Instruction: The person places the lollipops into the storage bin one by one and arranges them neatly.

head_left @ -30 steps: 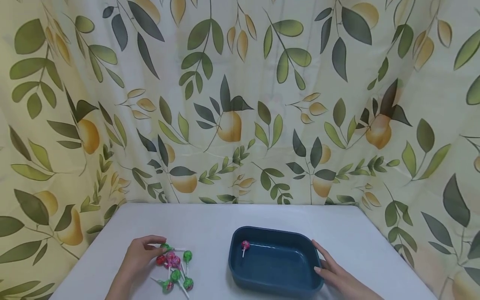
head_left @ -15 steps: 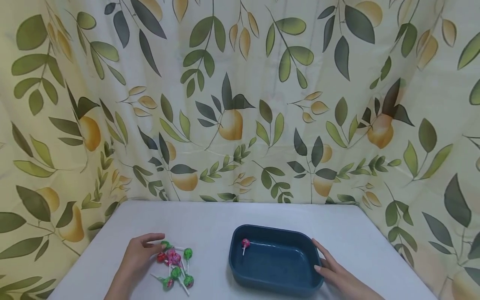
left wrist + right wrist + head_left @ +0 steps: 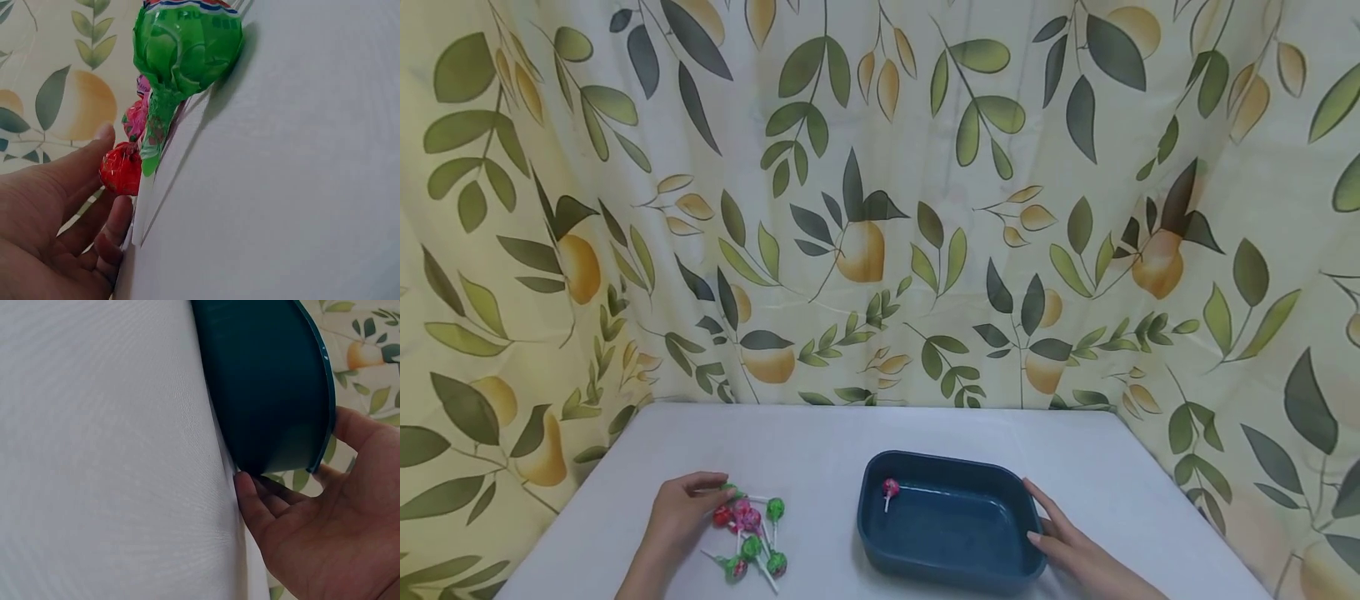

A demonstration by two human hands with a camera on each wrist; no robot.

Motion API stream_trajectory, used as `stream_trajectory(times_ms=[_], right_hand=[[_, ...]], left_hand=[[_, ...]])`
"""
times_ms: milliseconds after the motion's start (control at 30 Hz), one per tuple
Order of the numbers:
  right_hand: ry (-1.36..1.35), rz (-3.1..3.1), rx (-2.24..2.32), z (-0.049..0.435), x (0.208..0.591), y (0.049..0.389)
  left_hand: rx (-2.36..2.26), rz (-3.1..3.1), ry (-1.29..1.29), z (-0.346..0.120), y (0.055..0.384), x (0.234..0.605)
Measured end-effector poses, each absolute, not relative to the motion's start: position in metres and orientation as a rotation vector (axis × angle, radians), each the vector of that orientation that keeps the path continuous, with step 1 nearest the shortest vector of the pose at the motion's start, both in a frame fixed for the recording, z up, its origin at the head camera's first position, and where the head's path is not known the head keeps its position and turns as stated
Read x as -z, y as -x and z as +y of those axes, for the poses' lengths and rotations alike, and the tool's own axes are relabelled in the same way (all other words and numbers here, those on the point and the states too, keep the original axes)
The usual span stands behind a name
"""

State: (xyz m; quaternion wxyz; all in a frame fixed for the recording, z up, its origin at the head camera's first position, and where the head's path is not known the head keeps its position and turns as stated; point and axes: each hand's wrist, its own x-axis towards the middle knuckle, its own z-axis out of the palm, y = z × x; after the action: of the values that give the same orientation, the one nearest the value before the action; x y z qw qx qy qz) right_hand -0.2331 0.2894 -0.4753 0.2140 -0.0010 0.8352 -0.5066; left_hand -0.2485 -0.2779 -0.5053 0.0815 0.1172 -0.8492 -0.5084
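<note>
My left hand [image 3: 681, 508] reaches to the far left of a loose pile of wrapped lollipops [image 3: 751, 548]. Its thumb and index finger pinch a green-wrapped lollipop [image 3: 730, 488], mostly covered by the fingers. In the left wrist view a red lollipop [image 3: 120, 169] overlaps the fingers, and another green lollipop [image 3: 187, 50] lies close to the camera. My right hand [image 3: 1067, 542] grips the right end of a dark blue rectangular box [image 3: 955, 575], with fingertips at its rim and low against its side wall [image 3: 269, 394]. One pink lollipop [image 3: 890, 488] rests inside the box.
A white cloth-covered table [image 3: 820, 433] bears the pile and the box, with a strip of bare cloth between them. Behind and on both sides hangs a curtain [image 3: 880, 208] printed with leaves and fruit.
My left thumb and index finger have drawn in over the green lollipop, which shows less than before. The right hand and the box have stayed in place.
</note>
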Motion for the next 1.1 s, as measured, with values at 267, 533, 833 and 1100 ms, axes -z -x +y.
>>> stream_trajectory(times_ms=[267,533,833,1100], right_hand=[[0.104,2.308,1.415,0.2910,0.4796,0.2339],[-0.010,2.304,1.434,0.2891,0.4761,0.2329],[0.020,2.304,1.435,0.2906,0.4744,0.2317],[0.011,2.314,1.427,0.2904,0.4772,0.2323]], left_hand=[[1.487,-2.534,-0.388,-0.2753,0.2467,0.5027],[1.488,-2.527,-0.429,-0.2732,0.2475,0.5031],[1.451,-2.535,-0.416,-0.2723,0.2466,0.5013],[1.438,-2.569,-0.434,-0.2726,0.2486,0.5024]])
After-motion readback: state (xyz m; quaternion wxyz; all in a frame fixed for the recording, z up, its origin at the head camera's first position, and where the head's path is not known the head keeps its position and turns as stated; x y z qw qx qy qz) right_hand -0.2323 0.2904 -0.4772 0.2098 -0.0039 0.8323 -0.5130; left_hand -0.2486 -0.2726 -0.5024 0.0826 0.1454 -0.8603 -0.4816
